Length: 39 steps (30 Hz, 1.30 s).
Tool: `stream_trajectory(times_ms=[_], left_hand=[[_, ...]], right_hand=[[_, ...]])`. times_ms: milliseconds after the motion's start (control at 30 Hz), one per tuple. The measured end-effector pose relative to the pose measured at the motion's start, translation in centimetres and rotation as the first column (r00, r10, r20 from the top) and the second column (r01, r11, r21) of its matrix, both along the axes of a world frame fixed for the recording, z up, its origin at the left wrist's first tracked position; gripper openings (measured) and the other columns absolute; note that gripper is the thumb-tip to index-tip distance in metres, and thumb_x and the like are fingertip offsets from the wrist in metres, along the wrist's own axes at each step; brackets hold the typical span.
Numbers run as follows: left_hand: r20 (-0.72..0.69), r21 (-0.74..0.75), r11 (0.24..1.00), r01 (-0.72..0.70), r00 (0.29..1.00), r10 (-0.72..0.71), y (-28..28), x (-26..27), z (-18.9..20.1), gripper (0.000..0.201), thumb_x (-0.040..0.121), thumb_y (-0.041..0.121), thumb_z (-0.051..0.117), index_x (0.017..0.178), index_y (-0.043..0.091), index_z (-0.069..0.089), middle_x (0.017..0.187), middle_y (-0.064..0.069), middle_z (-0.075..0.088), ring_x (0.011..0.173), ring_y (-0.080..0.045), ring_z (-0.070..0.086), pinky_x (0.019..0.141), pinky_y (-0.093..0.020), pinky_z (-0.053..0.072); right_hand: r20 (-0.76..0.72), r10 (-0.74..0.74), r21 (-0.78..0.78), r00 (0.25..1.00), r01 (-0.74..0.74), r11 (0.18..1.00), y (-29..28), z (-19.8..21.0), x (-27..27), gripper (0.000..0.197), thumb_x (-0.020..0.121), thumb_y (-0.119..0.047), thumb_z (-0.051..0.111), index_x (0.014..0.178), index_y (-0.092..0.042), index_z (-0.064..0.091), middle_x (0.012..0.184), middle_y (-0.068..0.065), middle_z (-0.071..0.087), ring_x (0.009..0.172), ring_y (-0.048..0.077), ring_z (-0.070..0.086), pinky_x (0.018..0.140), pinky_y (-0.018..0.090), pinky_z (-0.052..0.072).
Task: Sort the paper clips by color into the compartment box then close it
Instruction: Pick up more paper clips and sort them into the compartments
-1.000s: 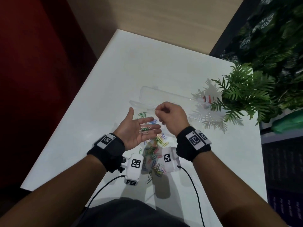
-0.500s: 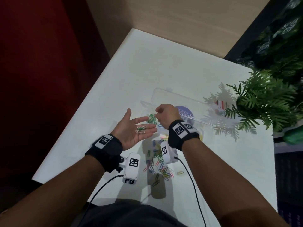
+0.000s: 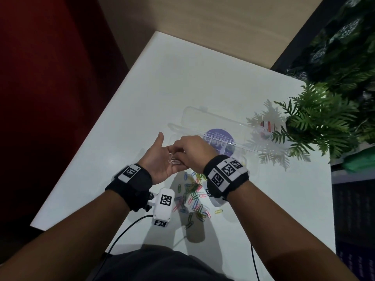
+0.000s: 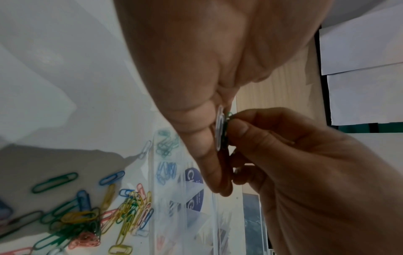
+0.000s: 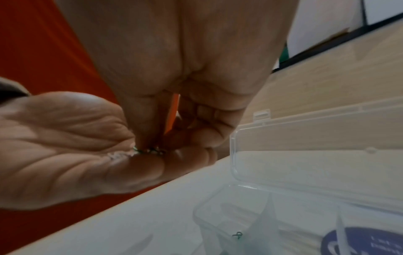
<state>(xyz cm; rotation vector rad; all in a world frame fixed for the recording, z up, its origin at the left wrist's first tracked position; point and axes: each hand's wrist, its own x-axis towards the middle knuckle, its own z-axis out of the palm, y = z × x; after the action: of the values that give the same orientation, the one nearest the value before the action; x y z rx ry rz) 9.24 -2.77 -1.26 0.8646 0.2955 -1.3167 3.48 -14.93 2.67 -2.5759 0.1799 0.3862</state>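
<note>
My left hand point(image 3: 160, 159) lies palm up and open over the white table point(image 3: 182, 78), with a white paper clip point(image 3: 174, 160) on it. My right hand point(image 3: 188, 149) reaches onto that palm, and its thumb and finger pinch a green paper clip point(image 4: 227, 127) beside the white clip point(image 4: 219, 127); the green clip point(image 5: 148, 151) is also in the right wrist view. The clear compartment box point(image 3: 219, 122) stands just behind, lid open, with green clips point(image 4: 166, 145) and blue clips point(image 4: 166, 170) in separate compartments. A mixed pile of coloured clips point(image 3: 192, 197) lies under my wrists.
A fern-like plant point(image 3: 316, 122) overhangs the box's right end. One yellow clip point(image 3: 218, 211) lies apart, right of the pile. The table's left edge point(image 3: 91, 142) drops off close to my left hand. Cables point(image 3: 125, 230) run from the wrist cameras toward me.
My right hand has come back from over the box's green compartment to my left palm and now pinches the green clip there. The left hand stayed palm up.
</note>
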Motion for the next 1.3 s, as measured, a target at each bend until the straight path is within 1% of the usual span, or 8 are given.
stream_trajectory(times_ms=[200, 367, 467, 700, 867, 1033, 1200, 1300], left_hand=[[0.012, 0.004, 1.000, 0.031, 0.999, -0.031, 0.2, 0.3, -0.2, 0.087, 0.092, 0.068, 0.018, 0.123, -0.005, 0.053, 0.114, -0.023, 0.052, 0.112, -0.036, 0.048, 0.093, -0.044, 0.052], [0.039, 0.033, 0.998, 0.046, 0.998, -0.047, 0.3, 0.5, -0.2, 0.082, 0.094, 0.066, 0.019, 0.118, -0.003, 0.056, 0.096, -0.021, 0.064, 0.090, -0.033, 0.068, 0.093, -0.042, 0.052], [0.047, 0.080, 0.997, 0.015, 0.999, -0.019, 0.6, 0.9, -0.2, 0.077, 0.096, 0.063, 0.022, 0.119, -0.003, 0.054, 0.105, -0.025, 0.067, 0.096, -0.037, 0.068, 0.090, -0.042, 0.054], [0.008, 0.136, 0.989, -0.055, 0.998, 0.055, 1.5, 1.4, -0.7, 0.069, 0.098, 0.057, 0.028, 0.117, -0.003, 0.056, 0.112, -0.028, 0.066, 0.102, -0.039, 0.066, 0.086, -0.042, 0.056], [-0.006, 0.134, 0.987, -0.084, 0.996, 0.085, 1.6, 1.6, -0.7, 0.069, 0.098, 0.057, 0.027, 0.118, -0.003, 0.055, 0.109, -0.027, 0.067, 0.099, -0.038, 0.068, 0.083, -0.042, 0.057], [0.031, 0.090, 0.996, -0.012, 0.999, 0.009, 1.1, 1.1, -0.7, 0.076, 0.097, 0.061, 0.016, 0.112, 0.001, 0.060, 0.087, -0.014, 0.066, 0.068, -0.022, 0.062, 0.066, -0.030, 0.054], [0.074, 0.120, 0.992, 0.047, 0.996, -0.056, -0.1, 0.0, -0.4, 0.078, 0.096, 0.063, 0.013, 0.106, 0.003, 0.063, 0.066, -0.004, 0.059, 0.057, -0.014, 0.044, 0.061, -0.025, 0.046], [0.091, 0.121, 0.989, 0.085, 0.991, -0.096, -0.8, -0.3, -0.1, 0.080, 0.095, 0.065, 0.014, 0.108, 0.004, 0.064, 0.074, -0.006, 0.059, 0.061, -0.015, 0.047, 0.061, -0.025, 0.047]], right_hand=[[0.036, -0.133, 0.125, 0.990, 0.128, 0.984, -0.5, 0.0, -0.1, 0.012, 0.091, -0.018, 0.052, 0.091, -0.015, 0.063, 0.076, 0.000, 0.061, 0.070, 0.017, 0.055, 0.055, 0.022, 0.038], [0.029, -0.279, 0.294, 0.960, 0.258, 0.920, -0.7, -0.4, 0.3, 0.009, 0.085, -0.015, 0.054, 0.078, -0.017, 0.059, 0.077, 0.003, 0.066, 0.069, 0.018, 0.060, 0.063, 0.028, 0.048], [0.015, -0.481, 0.418, 0.877, 0.431, 0.800, -1.5, -1.2, 0.9, 0.009, 0.082, -0.009, 0.054, 0.075, -0.014, 0.056, 0.073, 0.006, 0.066, 0.061, 0.017, 0.059, 0.059, 0.029, 0.048], [-0.154, -0.610, 0.299, 0.777, 0.625, 0.721, -2.6, -4.7, 2.7, 0.015, 0.081, -0.005, 0.056, 0.086, -0.017, 0.062, 0.075, 0.006, 0.065, 0.066, 0.022, 0.060, 0.054, 0.025, 0.045], [-0.083, -0.488, 0.145, 0.869, 0.494, 0.857, -1.5, -3.9, 2.7, 0.020, 0.087, -0.013, 0.057, 0.105, -0.017, 0.066, 0.100, 0.000, 0.066, 0.088, 0.017, 0.060, 0.074, 0.023, 0.043], [-0.033, -0.042, 0.066, 0.999, 0.044, 0.997, 2.1, -1.6, 0.8, 0.022, 0.082, -0.018, 0.063, 0.104, -0.016, 0.065, 0.091, 0.002, 0.053, 0.083, 0.017, 0.051, 0.070, 0.029, 0.040], [-0.041, -0.073, 0.017, 0.996, 0.074, 0.997, 2.4, -2.7, -0.5, 0.029, 0.083, -0.005, 0.052, 0.108, -0.014, 0.062, 0.092, 0.007, 0.049, 0.083, 0.026, 0.055, 0.067, 0.033, 0.042], [-0.017, -0.092, 0.002, 0.996, 0.092, 0.996, 2.0, -2.5, -1.2, 0.029, 0.085, -0.004, 0.049, 0.108, -0.016, 0.061, 0.094, 0.005, 0.050, 0.083, 0.024, 0.056, 0.065, 0.031, 0.041]])
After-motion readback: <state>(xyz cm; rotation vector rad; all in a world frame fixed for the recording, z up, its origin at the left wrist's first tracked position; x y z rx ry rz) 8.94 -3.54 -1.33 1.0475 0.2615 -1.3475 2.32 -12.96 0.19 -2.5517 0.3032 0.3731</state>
